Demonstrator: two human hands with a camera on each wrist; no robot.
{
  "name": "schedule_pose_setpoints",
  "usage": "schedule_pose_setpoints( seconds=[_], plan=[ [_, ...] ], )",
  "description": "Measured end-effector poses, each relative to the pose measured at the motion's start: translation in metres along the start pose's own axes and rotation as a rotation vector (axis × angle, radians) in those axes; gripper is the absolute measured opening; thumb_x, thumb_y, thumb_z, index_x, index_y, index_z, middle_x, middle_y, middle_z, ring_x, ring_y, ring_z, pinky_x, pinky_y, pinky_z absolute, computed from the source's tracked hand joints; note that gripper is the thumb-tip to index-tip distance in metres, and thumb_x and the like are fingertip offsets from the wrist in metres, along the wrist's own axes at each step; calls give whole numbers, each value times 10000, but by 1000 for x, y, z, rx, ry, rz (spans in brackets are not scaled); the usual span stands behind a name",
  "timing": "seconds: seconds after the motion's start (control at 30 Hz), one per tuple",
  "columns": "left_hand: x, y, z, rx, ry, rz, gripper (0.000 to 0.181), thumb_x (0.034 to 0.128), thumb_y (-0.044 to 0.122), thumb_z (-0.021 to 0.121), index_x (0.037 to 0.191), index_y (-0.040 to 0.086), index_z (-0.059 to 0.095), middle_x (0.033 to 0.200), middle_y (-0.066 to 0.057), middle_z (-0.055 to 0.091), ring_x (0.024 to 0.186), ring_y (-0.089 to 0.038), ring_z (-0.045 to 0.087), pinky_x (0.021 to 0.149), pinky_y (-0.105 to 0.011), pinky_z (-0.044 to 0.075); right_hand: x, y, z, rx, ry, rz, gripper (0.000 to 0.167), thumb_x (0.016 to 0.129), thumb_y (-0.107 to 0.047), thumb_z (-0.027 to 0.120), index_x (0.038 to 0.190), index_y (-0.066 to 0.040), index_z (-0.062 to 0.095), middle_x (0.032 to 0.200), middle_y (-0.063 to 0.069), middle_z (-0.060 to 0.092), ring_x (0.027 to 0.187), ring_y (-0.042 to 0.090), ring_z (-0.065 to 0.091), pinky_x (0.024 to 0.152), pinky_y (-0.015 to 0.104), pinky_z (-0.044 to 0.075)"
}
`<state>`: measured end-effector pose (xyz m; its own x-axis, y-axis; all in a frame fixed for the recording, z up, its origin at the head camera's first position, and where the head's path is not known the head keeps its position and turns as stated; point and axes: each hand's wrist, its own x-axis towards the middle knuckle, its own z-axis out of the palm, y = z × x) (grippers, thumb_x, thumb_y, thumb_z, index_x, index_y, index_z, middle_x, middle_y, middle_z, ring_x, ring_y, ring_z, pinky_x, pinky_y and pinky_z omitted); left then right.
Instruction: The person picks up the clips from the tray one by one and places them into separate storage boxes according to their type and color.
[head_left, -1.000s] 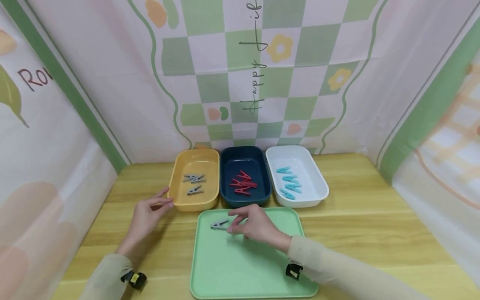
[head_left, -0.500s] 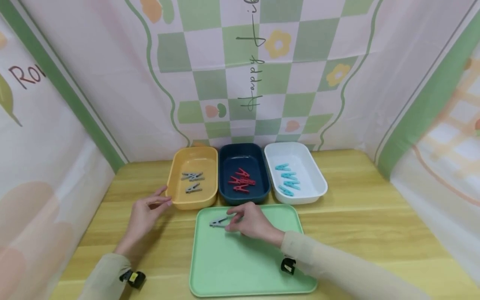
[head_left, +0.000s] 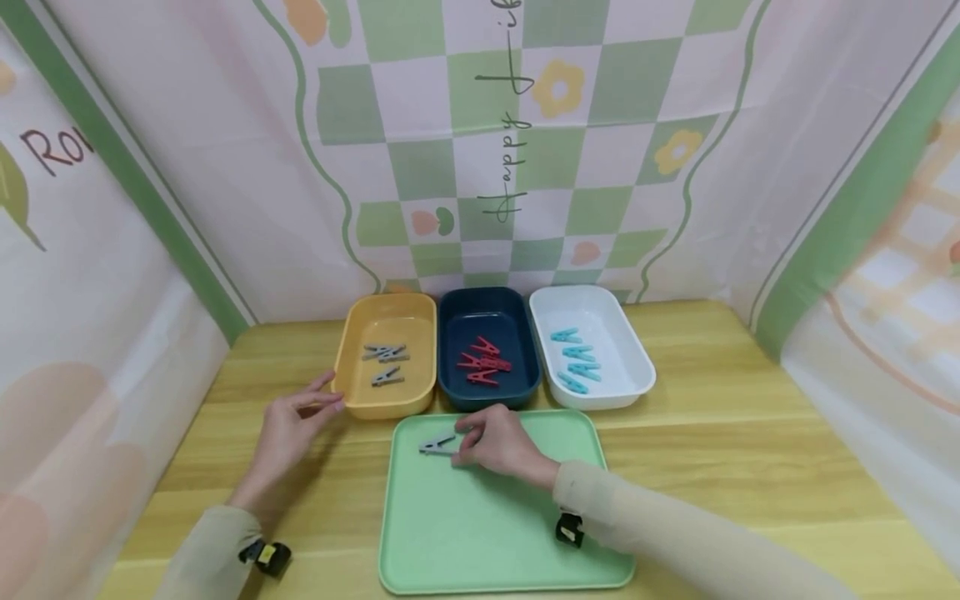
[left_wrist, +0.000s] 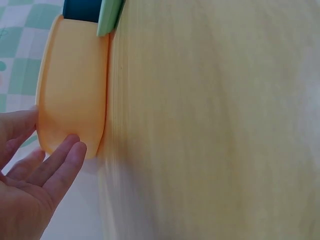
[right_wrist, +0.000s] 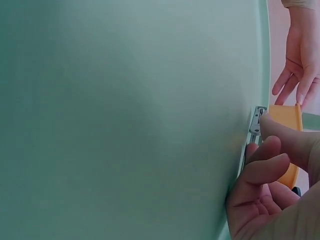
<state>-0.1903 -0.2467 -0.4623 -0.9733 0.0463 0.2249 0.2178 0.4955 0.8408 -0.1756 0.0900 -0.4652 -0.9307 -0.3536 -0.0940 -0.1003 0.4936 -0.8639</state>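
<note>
A grey clothespin (head_left: 435, 447) lies near the far left corner of the green tray (head_left: 495, 542). My right hand (head_left: 501, 440) pinches its spread handle ends between thumb and finger; the right wrist view shows the clothespin (right_wrist: 256, 120) low against the tray, partly hidden by the thumb. My left hand (head_left: 294, 425) touches the near left corner of the yellow container (head_left: 386, 410). In the left wrist view, its fairly straight fingers (left_wrist: 67, 155) rest against the container's outer wall. Several more grey clothespins (head_left: 387, 377) lie inside this container.
Right of the yellow container stand a dark blue container (head_left: 489, 304) with several red clothespins (head_left: 482, 377) and a white container (head_left: 626, 379) with several light blue clothespins (head_left: 579, 352). All rest on a wooden table (head_left: 735, 450), with a patterned cloth (head_left: 412, 96) behind.
The view has tilted slightly. My right wrist has shifted a little to the left while the fingers stay at the clothespin. The left hand stays at the container's corner.
</note>
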Motion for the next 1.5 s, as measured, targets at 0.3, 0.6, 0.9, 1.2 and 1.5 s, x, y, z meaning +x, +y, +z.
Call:
schedule_pose_setpoints(
  seconds=[0.3,0.6,0.9,1.2,1.5],
  plan=[
    [1,2,-1,13,6,0,205,935,14,787,1129,-49,762,1501,-167,568,1317,-404,597,868,-112,543,2,-1,2,-37,-4,-11,418,756,-53,952,1129,23,778,755,-25,738,690,98,676,626,260,571],
    [1,2,-1,11,1,-5,209,938,20,787,1133,-51,761,1506,-160,564,1325,-399,591,867,-118,548,4,0,5,-67,8,-30,365,761,-15,937,1092,19,789,736,-32,728,672,88,669,671,264,588],
    [1,3,-1,18,-1,-8,209,937,11,785,1137,-46,760,1511,-157,560,1319,-398,597,871,-120,547,4,-2,5,-72,-16,-27,352,780,-24,928,1103,2,789,732,-47,716,676,96,657,658,262,568],
    [0,1,0,11,-4,-29,209,938,25,787,1135,-40,763,1515,-148,558,1310,-388,607,871,-123,548,-2,0,1,4,-30,-26,337,790,-25,922,1100,-3,791,784,-19,752,677,106,678,600,269,567],
    [2,1,0,22,-9,-47,215,944,38,786,1146,-30,763,1529,-134,550,1351,-385,574,885,-111,533,-11,-7,-16,106,-40,17,362,829,-65,903,1169,-22,787,873,19,781,635,246,714,500,308,579]
  ],
)
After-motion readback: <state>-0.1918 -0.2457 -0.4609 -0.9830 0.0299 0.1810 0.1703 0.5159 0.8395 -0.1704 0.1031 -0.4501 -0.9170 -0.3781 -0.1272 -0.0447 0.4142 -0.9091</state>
